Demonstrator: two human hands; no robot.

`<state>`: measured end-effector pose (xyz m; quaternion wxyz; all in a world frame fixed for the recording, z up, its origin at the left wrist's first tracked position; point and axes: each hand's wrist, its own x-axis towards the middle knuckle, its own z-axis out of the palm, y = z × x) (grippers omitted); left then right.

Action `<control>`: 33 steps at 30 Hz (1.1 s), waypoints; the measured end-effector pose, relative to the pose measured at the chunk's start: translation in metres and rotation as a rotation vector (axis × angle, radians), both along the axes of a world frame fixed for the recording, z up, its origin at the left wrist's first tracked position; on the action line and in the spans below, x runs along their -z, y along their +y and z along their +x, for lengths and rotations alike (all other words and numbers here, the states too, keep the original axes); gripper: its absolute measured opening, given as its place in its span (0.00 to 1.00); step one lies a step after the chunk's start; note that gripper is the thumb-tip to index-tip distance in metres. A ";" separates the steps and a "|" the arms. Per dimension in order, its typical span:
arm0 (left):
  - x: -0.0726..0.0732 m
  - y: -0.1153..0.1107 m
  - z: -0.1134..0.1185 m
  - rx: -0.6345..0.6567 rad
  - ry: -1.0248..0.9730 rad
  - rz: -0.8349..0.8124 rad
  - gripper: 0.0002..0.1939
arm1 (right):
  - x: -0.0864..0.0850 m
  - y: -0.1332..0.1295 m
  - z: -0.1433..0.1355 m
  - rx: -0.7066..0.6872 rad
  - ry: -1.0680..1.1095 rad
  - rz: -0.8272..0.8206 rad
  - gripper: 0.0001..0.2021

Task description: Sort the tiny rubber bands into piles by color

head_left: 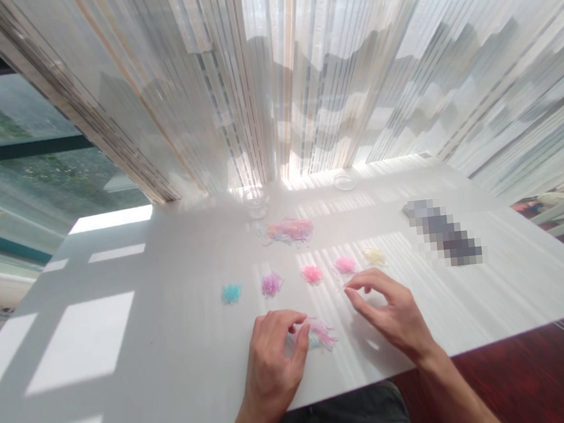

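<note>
My left hand [276, 355] rests low over a small mixed pile of thin pastel strands [324, 334], partly covering it. Its thumb and forefinger come together at the tips, and whatever lies between them is too small to name. My right hand [394, 310] pinches thumb and forefinger together just below a light pink pile [345, 265]; what the fingertips hold cannot be made out. A row of sorted little piles runs across the table: turquoise [231, 293], purple [272, 283], coral pink [312, 274], light pink, and pale yellow [375, 256] beyond my right hand.
Farther back on the white table [177, 368] lies a larger mixed pile of strands [290, 230]. A clear round container [256, 203] and a clear lid-like disc [344, 181] stand near the striped curtain [269, 73]. A blurred-out dark object [443, 232] is at the right.
</note>
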<state>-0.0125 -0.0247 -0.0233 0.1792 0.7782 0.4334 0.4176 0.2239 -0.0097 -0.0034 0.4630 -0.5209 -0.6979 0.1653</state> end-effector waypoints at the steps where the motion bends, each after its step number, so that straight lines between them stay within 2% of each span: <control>1: 0.000 0.000 0.000 0.002 0.000 0.006 0.04 | -0.002 0.004 0.007 0.056 -0.014 0.008 0.02; 4: 0.000 0.001 0.001 0.001 0.001 0.020 0.04 | -0.005 0.017 0.023 0.190 -0.085 0.019 0.04; 7: 0.000 0.000 0.002 -0.006 0.001 0.018 0.04 | 0.000 0.026 0.030 0.251 -0.145 -0.015 0.07; 17: -0.004 0.000 0.002 0.007 0.015 0.011 0.04 | 0.015 0.026 0.026 0.235 -0.197 -0.079 0.11; 21: -0.004 0.000 0.003 0.007 0.022 0.012 0.04 | 0.016 0.021 0.026 0.239 -0.236 -0.022 0.09; 25: -0.003 0.001 0.002 0.006 0.032 0.002 0.04 | 0.013 0.005 0.016 0.233 -0.228 0.066 0.05; 27: -0.003 0.000 0.002 0.002 0.039 -0.004 0.06 | 0.012 -0.006 0.008 0.180 -0.183 0.054 0.03; 33: -0.007 -0.002 0.003 0.070 0.108 -0.003 0.09 | 0.013 -0.030 -0.013 -0.203 -0.146 -0.107 0.08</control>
